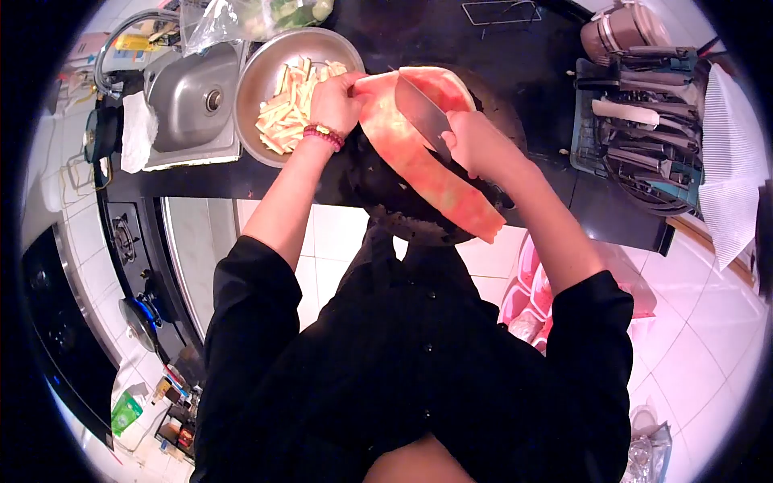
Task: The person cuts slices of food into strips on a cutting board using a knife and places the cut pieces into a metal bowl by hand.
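Note:
A long, curved strip of pinkish-red and pale rind (419, 173) lies over a dark round board (362, 173), its lower end jutting past the front edge. My left hand (334, 105), with a beaded bracelet at the wrist, grips the strip's upper left end. In my right hand (479, 145) is a broad-bladed knife (420, 111), its blade against the inner side of the curved piece. Left of the board, a steel bowl (248, 88) holds many pale cut sticks (286, 113), partly behind my left hand.
A steel sink (189, 105) is at the left, with a white cloth (139, 131) on its edge. Plastic bags of greens (294, 12) lie behind the bowl. At the right stand a rack of utensils (644, 121) and a brownish pot (624, 32).

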Demonstrator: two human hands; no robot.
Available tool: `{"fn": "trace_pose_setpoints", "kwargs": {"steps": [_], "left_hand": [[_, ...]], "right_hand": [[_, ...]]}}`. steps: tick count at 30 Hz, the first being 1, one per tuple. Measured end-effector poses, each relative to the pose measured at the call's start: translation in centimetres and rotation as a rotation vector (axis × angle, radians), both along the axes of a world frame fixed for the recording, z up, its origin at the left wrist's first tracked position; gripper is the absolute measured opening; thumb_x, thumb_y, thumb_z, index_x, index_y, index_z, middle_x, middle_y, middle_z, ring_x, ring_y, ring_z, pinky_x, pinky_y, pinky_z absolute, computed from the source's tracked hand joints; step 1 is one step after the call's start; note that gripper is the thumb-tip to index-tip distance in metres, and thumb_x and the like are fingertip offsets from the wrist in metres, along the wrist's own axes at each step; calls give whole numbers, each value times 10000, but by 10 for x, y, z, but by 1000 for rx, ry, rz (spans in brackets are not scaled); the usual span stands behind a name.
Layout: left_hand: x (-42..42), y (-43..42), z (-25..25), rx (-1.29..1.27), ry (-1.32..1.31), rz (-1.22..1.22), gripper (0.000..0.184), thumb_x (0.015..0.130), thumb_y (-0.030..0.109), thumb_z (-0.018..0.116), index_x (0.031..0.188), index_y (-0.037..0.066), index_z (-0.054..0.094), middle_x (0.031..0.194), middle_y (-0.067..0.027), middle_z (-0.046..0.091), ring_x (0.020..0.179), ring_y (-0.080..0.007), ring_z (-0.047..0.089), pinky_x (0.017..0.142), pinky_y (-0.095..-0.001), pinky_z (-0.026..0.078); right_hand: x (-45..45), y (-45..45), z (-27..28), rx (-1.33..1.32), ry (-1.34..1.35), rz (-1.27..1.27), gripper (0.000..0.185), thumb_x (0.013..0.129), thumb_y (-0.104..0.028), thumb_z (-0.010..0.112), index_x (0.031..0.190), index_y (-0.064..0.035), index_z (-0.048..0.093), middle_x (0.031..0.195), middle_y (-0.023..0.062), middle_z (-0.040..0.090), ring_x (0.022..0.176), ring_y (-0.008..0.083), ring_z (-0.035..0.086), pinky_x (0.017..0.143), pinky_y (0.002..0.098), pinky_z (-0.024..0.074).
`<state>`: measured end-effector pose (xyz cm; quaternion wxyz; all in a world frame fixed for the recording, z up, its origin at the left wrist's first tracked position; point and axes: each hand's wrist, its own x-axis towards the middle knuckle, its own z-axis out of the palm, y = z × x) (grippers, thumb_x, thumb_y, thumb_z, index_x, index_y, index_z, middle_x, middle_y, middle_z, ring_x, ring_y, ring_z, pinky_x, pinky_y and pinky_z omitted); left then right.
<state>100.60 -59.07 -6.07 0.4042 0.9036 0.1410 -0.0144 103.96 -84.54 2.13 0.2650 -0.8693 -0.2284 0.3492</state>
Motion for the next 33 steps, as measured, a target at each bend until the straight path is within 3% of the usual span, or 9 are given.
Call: {"fn": "trace_pose_setpoints", "kwargs": {"steps": [8,10,11,13,19,26,33], "left_hand": [[-3,1,-4,-51,-55,28,279,761,79,717,1037,86,753,856,-149,737,780,-274,722,737,-356,559],[-3,0,-2,-65,-57,32,270,764,75,711,1030,84,753,852,-149,737,777,-270,722,733,-352,558],[-4,0,-1,-65,-44,31,267,765,75,706,1028,83,752,848,-148,736,774,-266,721,732,-348,557],[-4,1,0,-65,-31,28,264,767,74,701,1025,81,752,845,-147,736,771,-262,721,730,-344,555],[-6,0,2,-43,-55,23,271,757,72,695,1022,81,751,836,-140,736,755,-252,720,724,-341,556],[-7,-1,4,-19,-63,27,274,748,76,694,1016,82,750,827,-136,735,739,-245,717,711,-340,557],[-8,-4,5,-21,-54,32,273,749,82,704,1018,84,750,825,-134,733,734,-244,713,712,-337,557]], "right_hand": [[-5,-10,10,-116,32,76,219,988,-141,535,963,76,540,656,207,624,440,273,607,499,416,520],[-6,-10,19,-229,83,52,244,937,-175,593,999,57,638,941,286,674,918,450,661,802,516,530],[-8,-12,14,-229,82,53,244,937,-175,593,999,57,638,941,286,674,918,450,661,802,516,530],[-13,-21,1,-131,-83,127,221,957,-157,573,981,62,588,763,271,662,615,381,672,650,483,546],[-23,-30,-1,-234,-97,130,219,938,-168,599,961,48,627,868,273,677,873,452,652,774,531,525],[-25,-28,8,-248,-100,144,227,937,-164,595,962,54,652,923,291,679,895,446,672,796,529,536],[-37,-36,9,-300,-135,190,228,955,-182,570,1047,27,582,858,263,680,851,438,670,760,536,530]]}}
